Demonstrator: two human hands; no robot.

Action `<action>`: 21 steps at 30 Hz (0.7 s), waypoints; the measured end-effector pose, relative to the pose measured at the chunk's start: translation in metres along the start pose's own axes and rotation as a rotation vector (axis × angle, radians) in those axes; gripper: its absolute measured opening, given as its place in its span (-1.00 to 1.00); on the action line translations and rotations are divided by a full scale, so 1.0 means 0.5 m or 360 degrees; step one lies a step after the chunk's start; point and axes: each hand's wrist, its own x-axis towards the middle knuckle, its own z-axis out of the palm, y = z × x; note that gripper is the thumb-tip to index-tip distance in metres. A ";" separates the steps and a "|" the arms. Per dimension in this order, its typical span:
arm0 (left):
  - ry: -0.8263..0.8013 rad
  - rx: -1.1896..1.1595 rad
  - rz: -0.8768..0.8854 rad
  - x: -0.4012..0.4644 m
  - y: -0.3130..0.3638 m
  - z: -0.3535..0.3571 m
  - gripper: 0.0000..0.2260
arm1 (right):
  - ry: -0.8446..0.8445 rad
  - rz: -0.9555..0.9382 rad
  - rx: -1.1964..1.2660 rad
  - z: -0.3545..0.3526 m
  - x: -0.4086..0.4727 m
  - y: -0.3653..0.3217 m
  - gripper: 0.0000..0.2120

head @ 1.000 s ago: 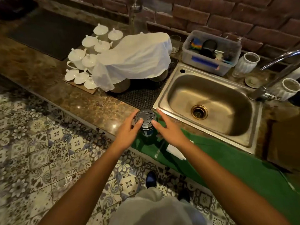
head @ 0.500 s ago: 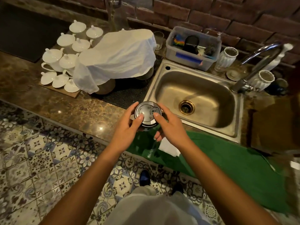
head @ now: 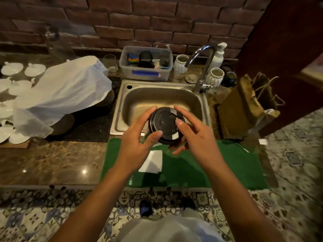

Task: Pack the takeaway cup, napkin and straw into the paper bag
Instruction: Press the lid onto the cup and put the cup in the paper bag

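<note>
I hold the takeaway cup [head: 163,124] with its black lid up, lifted above the green mat [head: 201,168] near the sink's front edge. My left hand [head: 134,145] grips its left side and my right hand [head: 197,140] grips its right side, thumb on the lid. The white napkin [head: 152,161] lies flat on the mat below my hands. A brown paper bag [head: 243,109] with twine handles stands open to the right of the sink. A thin white straw [head: 244,149] lies on the mat's far right.
The steel sink [head: 162,100] with its tap [head: 203,67] lies behind the cup. A cloth-covered pile [head: 66,91] and white crockery [head: 12,81] fill the left counter. A plastic tub [head: 146,62] and white jars stand by the brick wall.
Both hands have raised the cup off the mat and carried it right, over the sink's front edge. My view has swung right, bringing the paper bag into sight.
</note>
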 end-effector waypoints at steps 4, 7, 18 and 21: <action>-0.0164 -0.0249 -0.0042 0.006 0.027 0.093 -0.24 | 0.0069 0.0006 0.0080 -0.083 -0.016 0.008 -0.65; -0.0280 -0.0223 -0.0079 0.011 0.044 0.160 -0.13 | 0.0119 0.0043 0.0102 -0.147 -0.019 0.015 -0.68; -0.0198 -0.0105 -0.0127 0.066 0.124 0.417 -0.20 | -0.0146 0.0140 0.0227 -0.460 -0.018 0.043 -0.59; -0.0212 -0.0098 -0.0190 0.081 0.143 0.476 -0.14 | -0.0245 0.0171 0.0245 -0.537 -0.016 0.049 -0.55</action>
